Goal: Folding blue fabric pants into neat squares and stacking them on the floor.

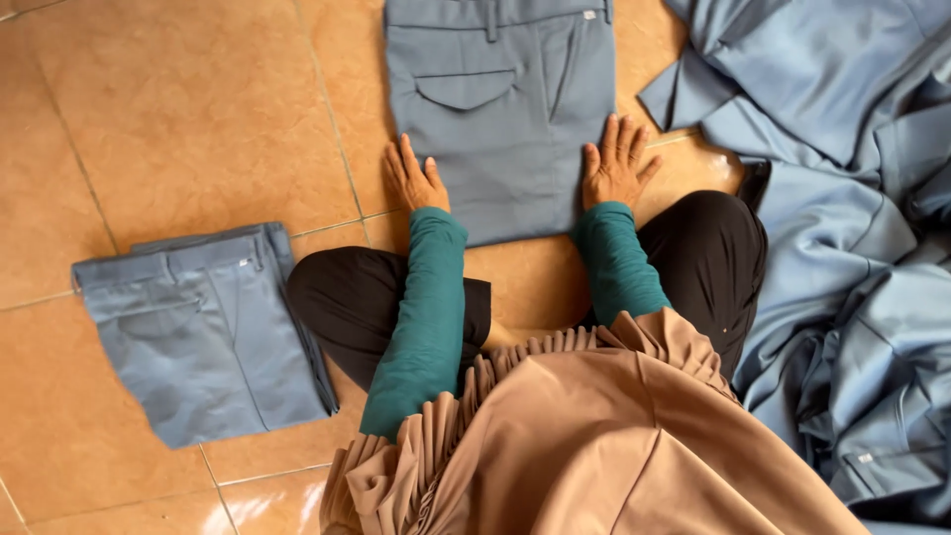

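Head view: left hand [414, 180] and right hand [616, 163] lie flat, fingers spread, pressing the folded grey trousers [500, 109] on the tiled floor [178, 109]. One folded pair [203, 332] sits finished at left; a heap of garments [842, 248] at right remains unfolded.

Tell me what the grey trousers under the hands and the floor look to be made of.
Folded trousers: apparently a woven, matte grey-blue fabric, uniform-type cloth; it lies flat with crisp fold edges, stitched pocket flap and belt loops. Both hands, left hand and right hand, press flat on it. Floor: glazed orange-brown ceramic tile, judging by grout lines and soft sheen.
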